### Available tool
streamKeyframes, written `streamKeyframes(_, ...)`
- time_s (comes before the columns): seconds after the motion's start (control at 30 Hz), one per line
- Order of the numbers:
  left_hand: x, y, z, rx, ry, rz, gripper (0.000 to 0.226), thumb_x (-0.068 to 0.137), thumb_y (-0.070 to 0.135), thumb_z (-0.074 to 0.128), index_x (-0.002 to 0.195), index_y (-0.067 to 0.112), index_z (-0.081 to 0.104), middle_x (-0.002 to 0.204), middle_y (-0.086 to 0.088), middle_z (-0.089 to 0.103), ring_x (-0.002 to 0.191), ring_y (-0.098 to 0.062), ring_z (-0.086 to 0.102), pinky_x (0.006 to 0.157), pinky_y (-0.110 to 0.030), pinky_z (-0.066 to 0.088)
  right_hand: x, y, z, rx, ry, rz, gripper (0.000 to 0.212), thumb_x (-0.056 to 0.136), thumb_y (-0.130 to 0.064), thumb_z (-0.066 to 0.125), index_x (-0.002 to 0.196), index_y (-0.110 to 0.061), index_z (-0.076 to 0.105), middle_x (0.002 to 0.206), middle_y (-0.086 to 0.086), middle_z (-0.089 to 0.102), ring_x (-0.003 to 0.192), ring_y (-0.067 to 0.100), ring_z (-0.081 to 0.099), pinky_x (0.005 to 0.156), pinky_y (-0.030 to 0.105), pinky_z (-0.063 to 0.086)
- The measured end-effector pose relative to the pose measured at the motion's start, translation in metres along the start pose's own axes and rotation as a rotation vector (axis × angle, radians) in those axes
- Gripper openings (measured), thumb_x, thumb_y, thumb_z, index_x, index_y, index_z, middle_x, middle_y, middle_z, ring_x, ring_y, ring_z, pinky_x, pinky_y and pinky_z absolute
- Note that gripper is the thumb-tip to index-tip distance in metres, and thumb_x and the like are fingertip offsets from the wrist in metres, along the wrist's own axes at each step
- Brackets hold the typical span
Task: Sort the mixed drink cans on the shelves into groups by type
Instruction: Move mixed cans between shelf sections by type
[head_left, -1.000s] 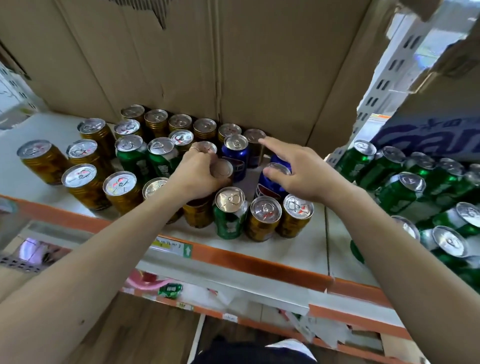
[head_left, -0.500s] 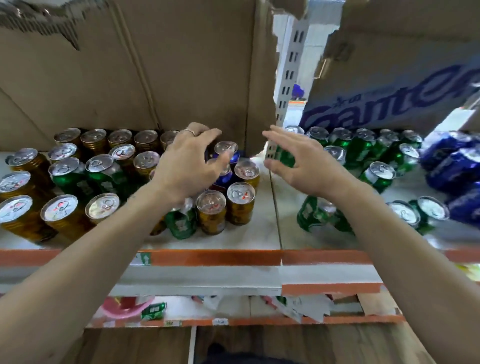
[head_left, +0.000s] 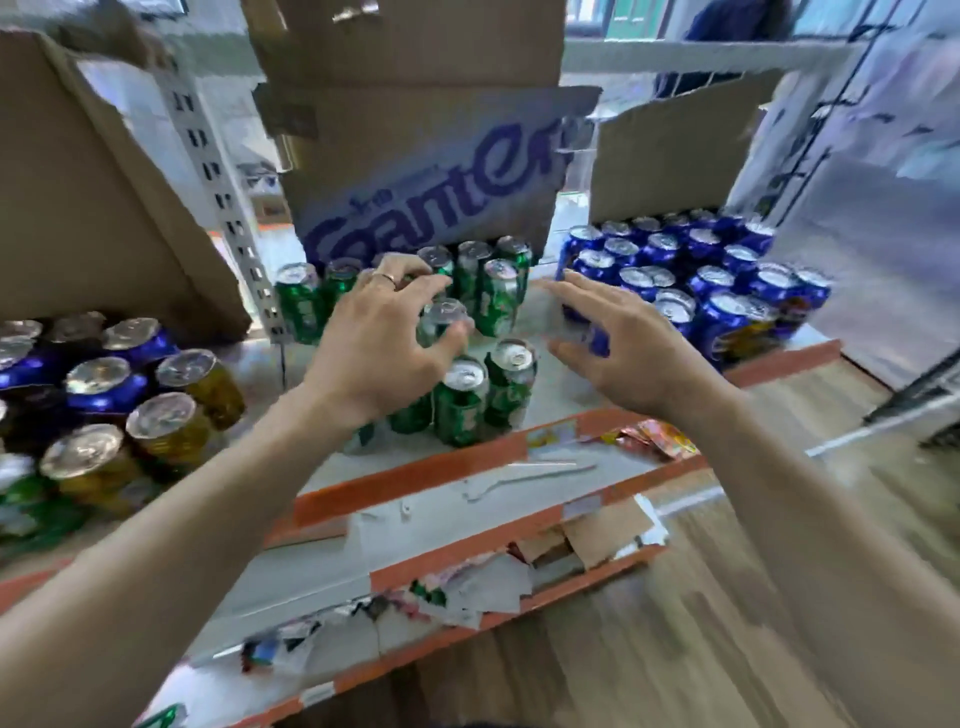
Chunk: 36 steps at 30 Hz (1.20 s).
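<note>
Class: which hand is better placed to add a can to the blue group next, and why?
The right hand. It hangs open beside the blue cans, nearly touching them. The left hand is open over the green cans, farther from the blue group.

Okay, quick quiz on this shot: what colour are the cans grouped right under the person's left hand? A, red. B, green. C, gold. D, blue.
B: the left hand is spread over the green cans in the middle of the shelf, while the blue cans sit off to the right, past the right hand.
</note>
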<state>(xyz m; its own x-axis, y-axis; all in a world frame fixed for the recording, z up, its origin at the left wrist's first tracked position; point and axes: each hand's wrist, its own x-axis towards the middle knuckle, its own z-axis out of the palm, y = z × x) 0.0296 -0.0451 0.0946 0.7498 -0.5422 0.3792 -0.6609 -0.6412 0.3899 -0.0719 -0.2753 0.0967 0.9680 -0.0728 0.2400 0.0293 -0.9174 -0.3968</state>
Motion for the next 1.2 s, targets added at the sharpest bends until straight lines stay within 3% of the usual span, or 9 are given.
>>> streamKeyframes(0.23,0.022,0.117,0.074,-0.049,-0.054,0.121,0.066,0.083,0.057,0.049,0.132,0.014,0.062,0.134,-0.008,0.054,0.122,-0.03,0.052,0.105,-0.044,0.043,-0.073,0.098,-0.061,-0.045,0.052,0.111,0.062,0.094,-0.039,0.063,0.149,-0.019,0.043,0.157,0.002,0.038,0.145,0.017,0.033,0.12,0.039,0.027)
streamKeyframes(0.47,0.043,0.181,0.124,-0.071,-0.146,0.19,0.064,0.084,0.053,0.052,0.133,0.014,0.06,0.136,-0.006,0.053,0.124,-0.027,0.051,0.104,-0.045,0.043,-0.113,0.16,-0.092,-0.087,0.094,0.207,0.061,0.093,-0.034,0.066,0.148,-0.018,0.045,0.155,0.003,0.041,0.143,0.019,0.037,0.118,0.032,0.026)
streamKeyframes(0.73,0.079,0.206,0.179,-0.101,-0.243,0.182,0.067,0.082,0.058,0.05,0.134,0.018,0.06,0.139,-0.003,0.05,0.129,-0.028,0.046,0.104,-0.048,0.041,-0.111,0.217,-0.093,-0.078,0.073,0.291,0.06,0.093,-0.034,0.065,0.148,-0.025,0.043,0.156,-0.005,0.038,0.14,0.02,0.041,0.115,0.048,0.033)
streamKeyframes(0.93,0.141,0.207,0.206,-0.127,-0.224,0.182,0.062,0.083,0.057,0.051,0.132,0.02,0.061,0.137,0.001,0.051,0.125,-0.023,0.048,0.102,-0.044,0.042,-0.069,0.259,-0.1,-0.081,0.056,0.308,0.063,0.091,-0.029,0.069,0.148,-0.025,0.044,0.155,-0.006,0.039,0.141,0.016,0.039,0.116,0.034,0.03)
streamKeyframes(1.2,0.205,0.201,0.226,-0.093,-0.252,0.163,0.065,0.081,0.058,0.047,0.131,0.019,0.061,0.135,0.0,0.053,0.122,-0.024,0.05,0.1,-0.049,0.044,-0.014,0.303,-0.117,-0.061,0.081,0.303,0.062,0.09,-0.027,0.07,0.147,-0.022,0.045,0.153,0.0,0.044,0.14,0.018,0.042,0.116,0.04,0.034)
